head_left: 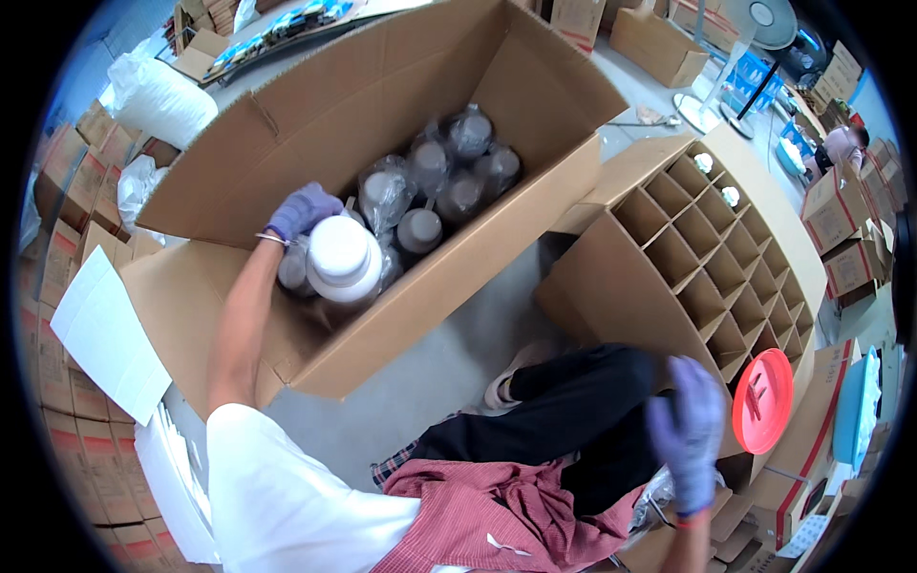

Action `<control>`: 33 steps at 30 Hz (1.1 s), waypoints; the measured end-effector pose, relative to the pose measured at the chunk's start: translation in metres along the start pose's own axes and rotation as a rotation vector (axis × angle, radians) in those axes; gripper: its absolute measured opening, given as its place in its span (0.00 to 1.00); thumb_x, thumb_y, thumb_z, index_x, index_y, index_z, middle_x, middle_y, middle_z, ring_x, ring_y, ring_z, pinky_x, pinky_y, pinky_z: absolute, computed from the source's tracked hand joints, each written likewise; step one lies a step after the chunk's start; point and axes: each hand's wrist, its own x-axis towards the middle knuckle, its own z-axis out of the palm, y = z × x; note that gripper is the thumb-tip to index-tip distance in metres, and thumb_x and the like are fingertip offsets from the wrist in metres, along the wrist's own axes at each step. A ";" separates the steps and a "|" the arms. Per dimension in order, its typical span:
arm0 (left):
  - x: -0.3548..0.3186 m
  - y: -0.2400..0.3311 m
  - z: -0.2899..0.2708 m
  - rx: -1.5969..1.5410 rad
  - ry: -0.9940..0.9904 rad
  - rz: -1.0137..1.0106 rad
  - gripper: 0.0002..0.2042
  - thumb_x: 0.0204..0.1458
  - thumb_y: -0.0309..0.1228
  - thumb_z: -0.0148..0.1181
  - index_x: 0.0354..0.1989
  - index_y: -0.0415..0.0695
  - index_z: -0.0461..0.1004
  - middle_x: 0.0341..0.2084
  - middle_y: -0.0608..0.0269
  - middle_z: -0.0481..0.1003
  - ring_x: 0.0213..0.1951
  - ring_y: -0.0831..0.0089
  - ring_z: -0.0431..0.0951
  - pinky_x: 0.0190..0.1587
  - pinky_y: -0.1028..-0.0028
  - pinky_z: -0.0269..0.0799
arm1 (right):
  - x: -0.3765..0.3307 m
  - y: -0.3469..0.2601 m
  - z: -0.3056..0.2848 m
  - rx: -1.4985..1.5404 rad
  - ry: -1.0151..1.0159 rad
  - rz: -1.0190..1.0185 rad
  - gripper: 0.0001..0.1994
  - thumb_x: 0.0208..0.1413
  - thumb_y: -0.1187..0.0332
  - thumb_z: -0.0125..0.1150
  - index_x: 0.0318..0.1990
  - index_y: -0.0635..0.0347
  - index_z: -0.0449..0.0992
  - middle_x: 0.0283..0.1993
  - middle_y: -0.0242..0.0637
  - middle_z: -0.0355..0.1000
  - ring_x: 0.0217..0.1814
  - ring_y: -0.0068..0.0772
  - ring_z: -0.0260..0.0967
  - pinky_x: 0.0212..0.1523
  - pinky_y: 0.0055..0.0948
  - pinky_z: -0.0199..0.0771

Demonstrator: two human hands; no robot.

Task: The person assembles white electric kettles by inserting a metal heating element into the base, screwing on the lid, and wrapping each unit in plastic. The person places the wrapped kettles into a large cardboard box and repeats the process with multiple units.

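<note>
My left hand (304,212), in a purple glove, reaches into a long open carton (449,291). Its fingers are curled at the far side of a large white-capped bottle (342,256), against which the hand appears closed, though the fingertips are partly hidden. This bottle stands higher than those around it. Several smaller bottles (418,229) in clear plastic wrap stand upright inside the carton. On the right, my right hand (690,425), also gloved in purple, is raised beside my knee, somewhat blurred, with fingers apart and nothing visible in it. It is nearest to a red round dish (762,428).
A second carton (621,286) with a grid of cardboard dividers (707,250) stands to the right, white crumpled bits in two cells. Small red pieces lie in the red dish. Stacked boxes (72,382) line the left. A fan (764,19) and a person (841,148) are farther off.
</note>
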 end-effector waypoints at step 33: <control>0.036 0.490 -0.175 -1.401 0.389 0.313 0.37 0.57 0.45 0.60 0.72 0.43 0.54 0.71 0.38 0.48 0.72 0.46 0.49 0.72 0.58 0.46 | -0.169 -0.075 -0.013 0.317 0.330 0.339 0.32 0.51 0.69 0.67 0.66 0.55 0.64 0.63 0.44 0.59 0.61 0.48 0.63 0.59 0.46 0.73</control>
